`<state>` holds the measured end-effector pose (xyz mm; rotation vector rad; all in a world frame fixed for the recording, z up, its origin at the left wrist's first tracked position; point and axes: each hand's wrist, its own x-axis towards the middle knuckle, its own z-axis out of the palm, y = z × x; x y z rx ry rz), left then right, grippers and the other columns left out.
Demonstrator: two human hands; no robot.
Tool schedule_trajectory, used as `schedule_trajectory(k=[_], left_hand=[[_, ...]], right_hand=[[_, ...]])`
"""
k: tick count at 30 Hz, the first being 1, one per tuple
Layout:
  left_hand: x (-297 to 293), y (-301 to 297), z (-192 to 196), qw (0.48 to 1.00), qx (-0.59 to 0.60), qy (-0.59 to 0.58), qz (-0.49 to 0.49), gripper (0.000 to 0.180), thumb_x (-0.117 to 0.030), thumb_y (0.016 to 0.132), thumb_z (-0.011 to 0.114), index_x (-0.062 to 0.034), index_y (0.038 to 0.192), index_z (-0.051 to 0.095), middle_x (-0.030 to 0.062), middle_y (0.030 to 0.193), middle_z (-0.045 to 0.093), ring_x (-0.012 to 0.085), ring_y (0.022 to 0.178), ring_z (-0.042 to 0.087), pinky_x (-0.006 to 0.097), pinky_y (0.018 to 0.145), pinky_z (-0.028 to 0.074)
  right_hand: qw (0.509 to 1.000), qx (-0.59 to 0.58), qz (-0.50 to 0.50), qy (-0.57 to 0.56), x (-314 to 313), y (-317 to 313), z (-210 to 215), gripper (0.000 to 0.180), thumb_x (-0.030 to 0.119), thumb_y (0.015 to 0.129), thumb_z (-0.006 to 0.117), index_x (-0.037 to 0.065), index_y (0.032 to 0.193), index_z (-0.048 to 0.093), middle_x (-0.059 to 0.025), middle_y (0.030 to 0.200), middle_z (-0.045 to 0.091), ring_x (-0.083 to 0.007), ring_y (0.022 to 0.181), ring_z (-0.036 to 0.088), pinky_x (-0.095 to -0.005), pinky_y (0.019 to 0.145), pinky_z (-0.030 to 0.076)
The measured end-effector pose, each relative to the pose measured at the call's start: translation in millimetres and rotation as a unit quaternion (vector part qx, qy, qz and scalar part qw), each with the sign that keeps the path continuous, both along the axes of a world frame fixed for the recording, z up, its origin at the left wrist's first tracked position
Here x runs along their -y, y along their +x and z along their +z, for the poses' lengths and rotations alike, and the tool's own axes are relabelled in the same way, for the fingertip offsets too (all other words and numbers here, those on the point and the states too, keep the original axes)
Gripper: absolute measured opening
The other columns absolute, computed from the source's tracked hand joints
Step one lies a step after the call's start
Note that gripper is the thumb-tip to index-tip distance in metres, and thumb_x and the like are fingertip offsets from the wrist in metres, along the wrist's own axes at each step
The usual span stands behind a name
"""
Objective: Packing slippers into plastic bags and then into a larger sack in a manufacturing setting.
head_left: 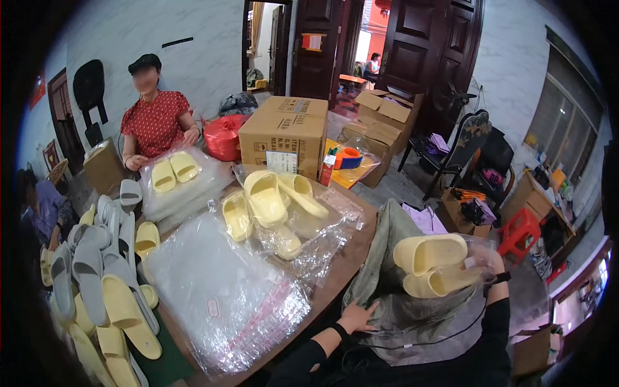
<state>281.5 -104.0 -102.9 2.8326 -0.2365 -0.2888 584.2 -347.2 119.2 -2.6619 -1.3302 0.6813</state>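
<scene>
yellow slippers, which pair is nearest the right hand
The pair farthest right, above the grey-green sack, in clear plastic gripped by the right hand. All other yellow slippers are farther left.

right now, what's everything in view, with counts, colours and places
Bagged slippers: two, yellow, right
Sack: one, grey-green, right of table
Middle slippers: about four, yellow, on table
Far slippers: two, yellow, across table
Slipper pile: many, grey and yellow, left
Clear bags: many, transparent, on table
Large carton: one, brown, table's far end
Red bag: one, red, beside carton
Chairs: two, black, right background
Stool: one, red, far right
People: three, nearest in red, across table, left edge, background
Left hand: one, black-sleeved, on sack
Right hand: one, black-sleeved, holding bagged slippers
</scene>
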Motion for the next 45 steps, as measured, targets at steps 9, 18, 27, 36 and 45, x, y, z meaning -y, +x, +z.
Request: schedule_trajectory(k=[9,18,27,36,45], left_hand=[[3.0,-36.4,-1.7,0.928,0.336,0.085,-0.140,0.017,-0.021,0.069,0.065,-0.0116,0.080,0.072,0.0016,0.084,0.069,0.0238,0.101,0.058,0.043,0.101,0.030],[0.1,-58.5,12.9,0.994,0.041,-0.095,0.026,0.075,-0.031,0.065,0.069,-0.0041,0.129,0.041,0.0141,0.081,0.065,0.0309,0.084,0.063,0.040,0.084,0.040],[18.1,-35.8,-36.2,0.992,-0.090,-0.052,0.072,0.046,-0.034,0.068,0.067,-0.0047,0.103,0.066,0.0102,0.096,0.067,0.0296,0.096,0.060,0.041,0.093,0.035],[13.9,-60.8,-25.4,0.988,0.111,-0.062,0.086,0.021,-0.023,0.065,0.060,-0.0075,0.077,0.067,0.0119,0.079,0.067,0.0264,0.081,0.064,0.036,0.090,0.040],[18.6,-59.3,-64.3,0.984,0.166,-0.015,0.062,0.028,-0.029,0.073,0.056,-0.0101,0.093,0.065,0.0111,0.085,0.066,0.0254,0.082,0.063,0.037,0.088,0.039]], right_hand=[[0.963,0.182,0.191,-0.063,-113.8,-64.9,-77.8,0.028,0.031,0.068,0.065,0.004,0.076,0.068,-0.0178,0.070,0.064,-0.0383,0.070,0.062,-0.0437,0.064,0.049],[0.948,-0.007,0.121,-0.294,-131.2,-88.0,-144.9,0.067,0.044,0.077,0.062,0.009,0.132,0.046,-0.0146,0.130,0.051,-0.0288,0.105,0.058,-0.0401,0.088,0.046],[0.907,0.108,0.284,0.293,-271.7,-230.7,10.5,0.065,0.038,0.069,0.075,0.012,0.125,0.052,-0.0169,0.124,0.050,-0.0347,0.114,0.047,-0.0435,0.095,0.037],[0.891,0.320,0.256,0.197,-402.0,-261.1,-22.4,0.112,0.054,0.060,0.076,0.024,0.147,0.012,-0.0191,0.151,0.008,-0.0409,0.137,0.016,-0.0661,0.105,0.007],[0.884,0.254,0.262,0.294,-438.4,-239.5,-61.3,0.043,0.016,0.083,0.054,0.014,0.125,0.050,-0.0193,0.105,0.059,-0.0284,0.094,0.060,-0.0453,0.076,0.044]])
